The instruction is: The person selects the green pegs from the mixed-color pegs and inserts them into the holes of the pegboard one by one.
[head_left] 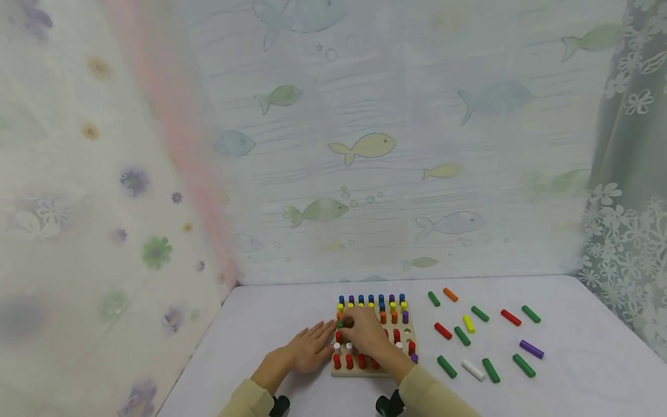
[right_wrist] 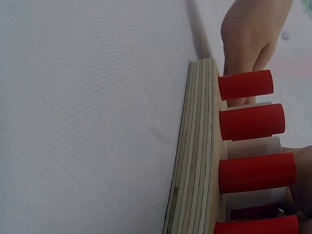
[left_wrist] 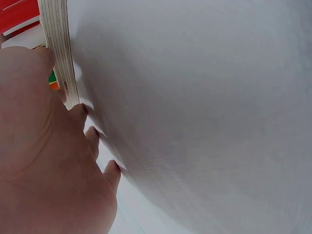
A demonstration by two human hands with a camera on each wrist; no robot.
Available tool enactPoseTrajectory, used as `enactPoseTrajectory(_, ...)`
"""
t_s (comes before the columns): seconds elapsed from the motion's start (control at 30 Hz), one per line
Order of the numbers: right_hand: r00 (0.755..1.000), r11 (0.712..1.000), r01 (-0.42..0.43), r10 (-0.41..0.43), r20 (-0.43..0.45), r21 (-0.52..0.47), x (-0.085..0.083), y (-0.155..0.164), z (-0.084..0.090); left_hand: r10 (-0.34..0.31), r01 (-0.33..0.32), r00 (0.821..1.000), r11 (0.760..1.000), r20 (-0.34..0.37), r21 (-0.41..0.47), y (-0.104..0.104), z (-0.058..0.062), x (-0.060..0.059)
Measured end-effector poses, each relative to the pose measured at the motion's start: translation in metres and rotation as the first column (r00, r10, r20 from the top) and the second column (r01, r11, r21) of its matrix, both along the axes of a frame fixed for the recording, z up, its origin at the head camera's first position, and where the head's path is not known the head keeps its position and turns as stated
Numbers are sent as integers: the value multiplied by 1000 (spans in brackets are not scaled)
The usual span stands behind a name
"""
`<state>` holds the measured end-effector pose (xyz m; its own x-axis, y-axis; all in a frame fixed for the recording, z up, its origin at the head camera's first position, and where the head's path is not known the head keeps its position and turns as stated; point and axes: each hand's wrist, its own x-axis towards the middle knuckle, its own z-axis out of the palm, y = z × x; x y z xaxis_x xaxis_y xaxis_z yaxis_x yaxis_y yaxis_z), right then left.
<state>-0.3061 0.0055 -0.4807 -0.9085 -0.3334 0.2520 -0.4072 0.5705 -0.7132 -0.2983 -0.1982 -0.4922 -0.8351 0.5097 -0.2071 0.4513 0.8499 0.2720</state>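
A white table point(head_left: 271, 324) fills the lower part of the head view, backed by a fish-printed curtain point(head_left: 396, 145). Near its front edge lies a wooden pegboard point(head_left: 359, 370), its plywood edge plain in both wrist views, with upright pegs standing in its holes — blue and purple ones along the far row, orange and yellow behind the hands, red pegs point(right_wrist: 251, 122) and white ones along the near side.

The left hand point(head_left: 311, 346) lies flat on the table just beside the board's left edge, fingers straight and together, tips touching the board's side; it holds nothing. The right hand point(head_left: 367, 336) rests over the middle of the board, fingers curled down toward the left-hand columns. A green peg point(head_left: 340, 324) shows at its fingertips, and the fingers seem to pinch it, though the view is too small to be sure.

To the right of the board, well apart from both hands, loose pegs lie scattered on the table — mostly green pegs point(head_left: 446, 366), with a few red, a yellow peg point(head_left: 468, 323), an orange peg point(head_left: 450, 294), a purple peg point(head_left: 531, 348) and a white peg point(head_left: 472, 370).
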Motion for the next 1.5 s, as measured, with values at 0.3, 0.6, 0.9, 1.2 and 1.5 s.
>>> enactPoseTrajectory(0.3, 1000, 999, 20, -21, 7, 47, 1, -1, 2, -6, 6, 1000, 1000, 3, 5, 1, 4, 3)
enactPoseTrajectory(0.6, 993, 999, -28, 25, 116, 32, 1, 3, 9, 13, -12, 1000, 1000, 19, -27, 5, 14, 6)
enactPoseTrajectory(0.9, 993, 995, -91, 87, 86, 48, 18, 20, 20, -1, 1, 1000, 1000, -4, 11, -1, -4, -1)
enactPoseTrajectory(1.2, 993, 992, -117, 116, 38, 46, 34, 46, 33, 9, -9, 1000, 1000, 0, -1, 3, 6, 4)
enactPoseTrajectory(1.5, 994, 989, -107, 109, -9, 102, 42, 65, 43, 1, 0, 1000, 1000, 12, -21, 6, 16, 9)
